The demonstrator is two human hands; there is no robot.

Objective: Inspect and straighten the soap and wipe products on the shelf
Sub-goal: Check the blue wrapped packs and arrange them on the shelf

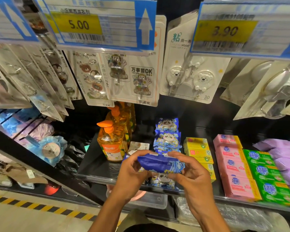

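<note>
1. Lower centre of frame: left hand [132, 171] and right hand [191, 178] hold one blue wipe pack [159, 162] between them, just above the front edge of the black shelf [94, 164].
2. Left grip: fingers curled round the pack's left end, clamped on it.
3. Right grip: fingers curled round the right end, fingertips over the top edge, also clamped on it.
4. Pack sits roughly level, plain blue side toward the camera; printed pattern shows at its lower right.
5. Directly under the hands a front panda pack [161, 180] lies at the shelf edge, partly hidden.
6. Behind the held pack a row of panda packs [167, 136] runs back toward frame centre, one behind another, a bit uneven.
7. Left of that row: a small beige box [138, 146], then orange soap bottles [110, 144] w/ pump tops, lined up front to back.
8. Right of the row, in order toward the right edge: yellow soap boxes [197, 148], pink soap boxes [231, 164], green soap boxes [264, 174], purple packs [283, 158] — each in its own column.
9. Upper half: carded hooks hang above the shelf, incl. a bear hook card [189, 77] right of centre.
10. Price tags up top — 5.00 tag [79, 24] upper left, 3.90 tag [224, 30] upper right; small print blurred.
11. Left edge: blue and lilac bath poufs [47, 148] on a lower rack.
12. Bottom centre, below the shelf: a clear plastic bin [154, 200].
13. Lower left: floor w/ a yellow-black stripe [32, 205].
</note>
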